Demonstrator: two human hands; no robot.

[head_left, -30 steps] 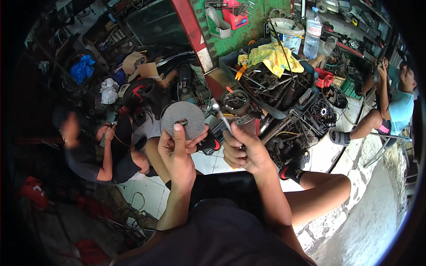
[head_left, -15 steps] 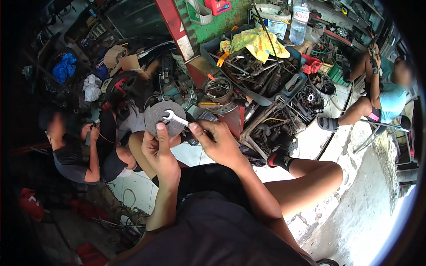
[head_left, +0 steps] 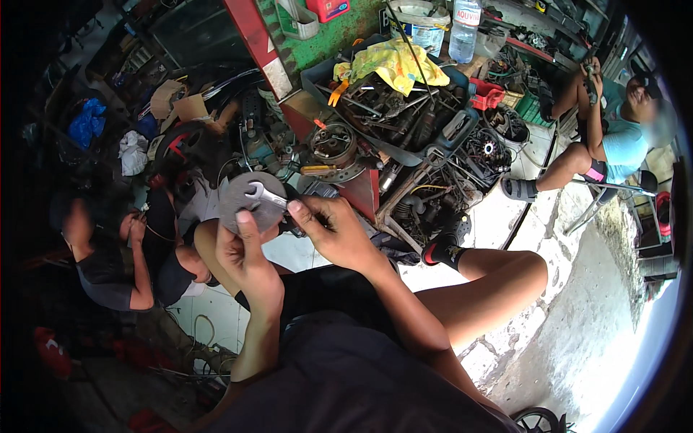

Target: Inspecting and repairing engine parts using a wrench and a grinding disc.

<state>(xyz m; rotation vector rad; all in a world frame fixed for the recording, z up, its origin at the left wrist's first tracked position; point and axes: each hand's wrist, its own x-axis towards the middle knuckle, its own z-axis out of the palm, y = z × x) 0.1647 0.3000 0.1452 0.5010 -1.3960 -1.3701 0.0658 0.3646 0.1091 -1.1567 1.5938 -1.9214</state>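
My left hand grips a round grey abrasive disc, with the thumb across its near face and the other fingers mostly hidden behind it. In my right hand is a silver open-end wrench, pinched between thumb and fingers. The wrench's forked jaw lies over the disc's face, near its middle. Whether the jaw touches the disc, I cannot tell. The wrench's other end is hidden in my right hand.
Beyond my hands, a large tray holds metal parts and a yellow cloth. A wheel hub lies beside it. Behind stand a white bucket and a water bottle. One person sits left, another right.
The whole view has shifted, so the surroundings appear farther left. Both hands keep their grips. The wrench jaw has moved slightly toward the disc's far edge.
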